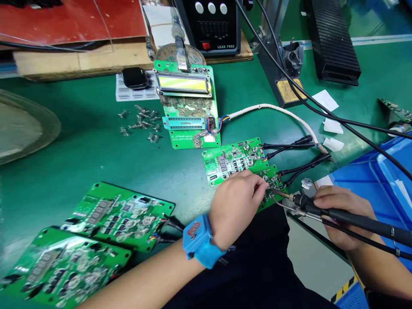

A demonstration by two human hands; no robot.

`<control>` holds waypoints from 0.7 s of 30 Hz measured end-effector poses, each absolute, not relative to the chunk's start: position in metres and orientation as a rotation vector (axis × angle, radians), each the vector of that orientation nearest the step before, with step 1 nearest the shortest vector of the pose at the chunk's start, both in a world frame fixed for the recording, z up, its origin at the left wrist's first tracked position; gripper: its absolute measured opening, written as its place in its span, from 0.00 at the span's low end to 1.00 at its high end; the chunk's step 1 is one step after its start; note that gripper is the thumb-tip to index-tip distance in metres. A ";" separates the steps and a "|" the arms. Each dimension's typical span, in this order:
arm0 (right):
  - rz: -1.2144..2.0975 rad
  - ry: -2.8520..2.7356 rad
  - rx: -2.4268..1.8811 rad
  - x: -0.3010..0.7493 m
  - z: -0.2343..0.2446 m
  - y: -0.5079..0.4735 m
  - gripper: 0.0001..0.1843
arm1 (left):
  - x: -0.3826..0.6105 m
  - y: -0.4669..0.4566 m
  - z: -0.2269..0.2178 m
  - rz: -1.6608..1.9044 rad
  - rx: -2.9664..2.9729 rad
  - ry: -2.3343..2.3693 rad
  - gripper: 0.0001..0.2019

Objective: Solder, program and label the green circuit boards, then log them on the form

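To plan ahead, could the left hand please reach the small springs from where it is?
Probably yes: just the low circuit board and green mat appear to lie between the left hand and the springs.

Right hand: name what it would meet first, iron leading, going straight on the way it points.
Likely the fingertips of the left hand, just past the soldering iron in the right hand; depth is unclear, so the circuit board beneath could come first.

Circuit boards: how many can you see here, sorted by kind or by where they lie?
Board with a lit yellow-green screen: 1
Boards with black leads near the middle: 2
Boards with digit displays at the left: 2
Board partly in view, far right: 1
Total: 6
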State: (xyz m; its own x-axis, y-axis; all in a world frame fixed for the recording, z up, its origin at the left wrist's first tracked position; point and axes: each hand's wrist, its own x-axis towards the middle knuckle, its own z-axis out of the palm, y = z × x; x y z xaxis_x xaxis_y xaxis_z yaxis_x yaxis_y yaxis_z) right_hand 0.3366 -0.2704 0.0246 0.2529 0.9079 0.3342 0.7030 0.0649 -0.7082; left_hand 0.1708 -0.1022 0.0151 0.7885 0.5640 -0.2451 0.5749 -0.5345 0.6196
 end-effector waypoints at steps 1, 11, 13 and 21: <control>0.306 -1.559 -1.655 0.337 0.025 -0.270 0.18 | 0.170 -0.103 0.015 -0.001 2.271 0.834 0.11; 0.211 -1.741 -1.563 0.340 0.023 -0.268 0.21 | 0.171 -0.104 0.016 -0.006 2.305 0.859 0.12; 0.177 -1.777 -1.547 0.340 0.024 -0.266 0.21 | 0.171 -0.105 0.016 -0.011 2.310 0.861 0.12; 0.142 -1.799 -1.557 0.340 0.027 -0.264 0.19 | 0.171 -0.105 0.016 -0.003 2.319 0.862 0.13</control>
